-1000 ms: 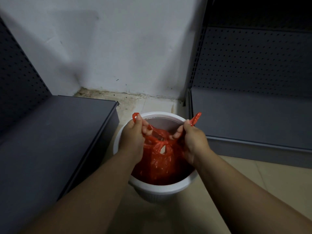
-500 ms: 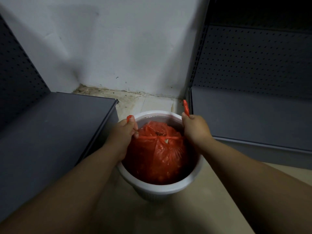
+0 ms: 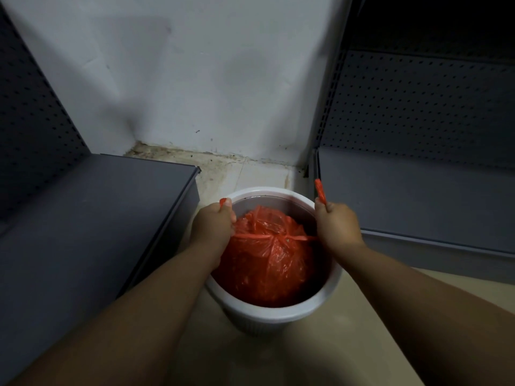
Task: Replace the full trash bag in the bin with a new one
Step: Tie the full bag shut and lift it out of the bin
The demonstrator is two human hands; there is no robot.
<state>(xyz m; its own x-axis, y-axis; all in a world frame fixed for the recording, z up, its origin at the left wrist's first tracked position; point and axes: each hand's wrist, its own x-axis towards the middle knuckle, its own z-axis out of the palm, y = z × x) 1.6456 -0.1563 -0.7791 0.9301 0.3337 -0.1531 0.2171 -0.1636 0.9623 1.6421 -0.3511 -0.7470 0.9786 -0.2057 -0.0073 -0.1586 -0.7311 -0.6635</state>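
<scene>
One white bin [image 3: 274, 312] on the floor [image 3: 320, 355], one full red trash bag [image 3: 267, 263] sitting inside it. Two hands — left hand [image 3: 213, 227] and right hand [image 3: 338, 227] — each clenched on a twisted bag handle, now pulled further apart than half a second ago, knot tighter. Grey shelves [image 3: 92, 218] flank both sides.

There is only one view, from a wide-angle camera worn on the person's head. It looks forward and steeply down into a corner, near the white bin [image 3: 274, 313] on the floor [image 3: 320, 355], between two dark shelves [image 3: 92, 218], with both forearms entering from the bottom edge.
</scene>
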